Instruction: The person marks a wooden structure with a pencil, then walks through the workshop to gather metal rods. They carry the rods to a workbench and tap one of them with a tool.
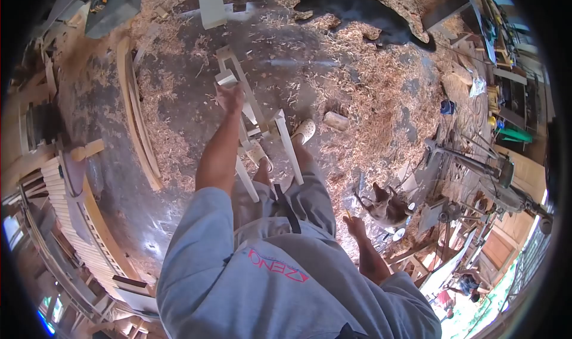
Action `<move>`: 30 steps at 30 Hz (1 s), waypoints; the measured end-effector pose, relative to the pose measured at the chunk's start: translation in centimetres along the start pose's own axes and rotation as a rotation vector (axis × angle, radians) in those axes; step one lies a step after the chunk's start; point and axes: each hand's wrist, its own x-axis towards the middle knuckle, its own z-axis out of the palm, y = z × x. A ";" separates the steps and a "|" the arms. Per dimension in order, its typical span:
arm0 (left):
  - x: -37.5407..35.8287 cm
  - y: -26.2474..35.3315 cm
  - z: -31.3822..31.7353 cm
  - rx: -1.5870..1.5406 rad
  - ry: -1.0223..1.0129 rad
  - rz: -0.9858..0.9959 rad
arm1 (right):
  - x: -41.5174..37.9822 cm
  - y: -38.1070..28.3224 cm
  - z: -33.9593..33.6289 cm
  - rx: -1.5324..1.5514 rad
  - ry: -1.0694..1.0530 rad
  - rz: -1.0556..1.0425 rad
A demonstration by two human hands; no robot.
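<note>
A pale wooden frame [255, 103] with slim legs stands on the floor in front of me, over and between my feet. My left hand [229, 96] is stretched forward and closed around the end of one of its pieces, near a light wood block end [225, 77]. Two tapered legs reach back toward my knees, one of them a pale leg [289, 147] by my right shin. Low at my right side, away from the frame, my right hand [356, 226] is closed on a thin yellow pencil [347, 214].
Wood shavings [393, 100] cover much of the floor. A black dog [363, 18] lies ahead, a brown dog [387, 209] at my right. Long curved boards [136, 118] lie left; a short log [335, 121] sits near my foot. Another person [469, 284] is far right.
</note>
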 end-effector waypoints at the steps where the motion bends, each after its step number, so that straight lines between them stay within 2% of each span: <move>1: -0.1 -0.7 -0.1 -0.005 -0.056 0.036 | 0.4 -0.2 -0.4 -0.013 -0.003 -0.009; 5: -1.6 -0.3 0.0 -0.013 -0.145 0.022 | 3.7 -1.6 -2.6 -0.138 -0.143 -0.059; 6: -1.9 -0.2 0.1 -0.017 -0.105 0.011 | 4.9 -2.9 -3.5 -0.171 -0.108 -0.153; 8: -3.2 -0.8 0.3 -0.067 -0.234 0.060 | 9.1 -4.3 -5.0 -0.221 -0.036 -0.344; 9: -3.4 -0.7 0.7 -0.064 -0.181 0.047 | 12.2 -6.0 -5.8 -0.209 0.027 -0.487; 10: -3.8 -0.6 1.0 -0.067 -0.206 0.026 | 12.3 -12.1 -8.4 -0.213 0.130 -0.516; 11: -3.6 -0.5 0.8 -0.074 -0.231 0.008 | 14.8 -15.9 -9.9 -0.085 0.092 -0.510; 12: -2.9 -0.3 0.1 -0.073 -0.188 0.003 | 16.0 -20.8 -11.3 -0.101 0.210 -0.634; 13: -2.8 0.1 -0.5 0.055 -0.272 -0.006 | 18.2 -25.2 -12.2 -0.003 0.221 -0.770; 14: -3.2 0.6 -1.1 0.179 -0.359 -0.026 | 17.3 -31.1 -14.4 -0.042 0.182 -0.801; 15: -4.4 1.4 -1.7 0.175 -0.323 -0.044 | 19.4 -34.7 -14.7 -0.121 0.176 -0.893; 17: -7.8 3.4 -3.2 0.540 0.024 0.085 | 17.1 -43.5 -16.0 -0.018 0.090 -1.281; 18: -9.0 4.0 -4.2 0.538 0.059 0.057 | 16.3 -47.0 -16.0 -0.019 0.026 -1.438; 20: -12.8 4.7 -6.5 0.243 0.295 0.042 | 14.7 -52.6 -15.2 -0.113 -0.146 -1.639; 22: -17.3 6.2 -8.7 0.290 0.402 -0.028 | 14.5 -56.3 -13.1 -0.251 -0.133 -1.862; 23: -19.0 6.6 -9.8 0.338 0.487 -0.045 | 14.8 -57.8 -12.4 -0.406 -0.202 -1.885; 25: -22.6 6.4 -11.0 0.411 0.551 -0.194 | 16.6 -59.7 -10.2 -0.598 -0.064 -2.007; 26: -24.1 5.8 -11.4 0.503 0.520 -0.284 | 17.3 -60.3 -9.5 -0.772 -0.072 -1.936; 27: -25.3 5.1 -11.7 0.501 0.551 -0.297 | 17.8 -60.6 -9.1 -0.783 -0.085 -1.965; 29: -26.7 3.6 -12.3 0.493 0.368 -0.492 | 18.3 -61.9 -8.6 -1.154 -0.020 -1.780; 30: -26.8 3.4 -12.8 0.413 0.309 -0.451 | 18.2 -62.2 -8.4 -1.244 0.008 -1.696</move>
